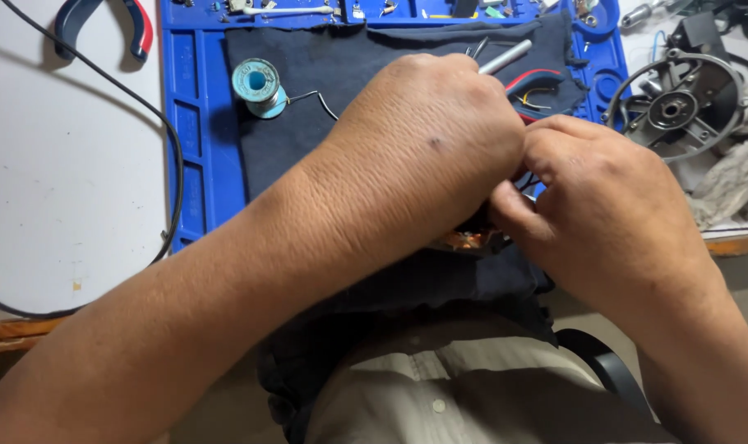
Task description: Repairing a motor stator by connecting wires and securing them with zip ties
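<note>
My left hand is closed around a slim metal tool whose silver end sticks out past the knuckles. My right hand is pinched shut against it, fingers on something small that the hands hide. A bit of copper winding shows under the left wrist. Red, black and yellow wires lie just beyond the hands. All of this is over a dark cloth spread on a blue work mat.
A solder spool with a loose wire end lies on the cloth at upper left. Red-and-blue pliers and a black cable lie on the white table. A round metal motor housing and rags sit at right.
</note>
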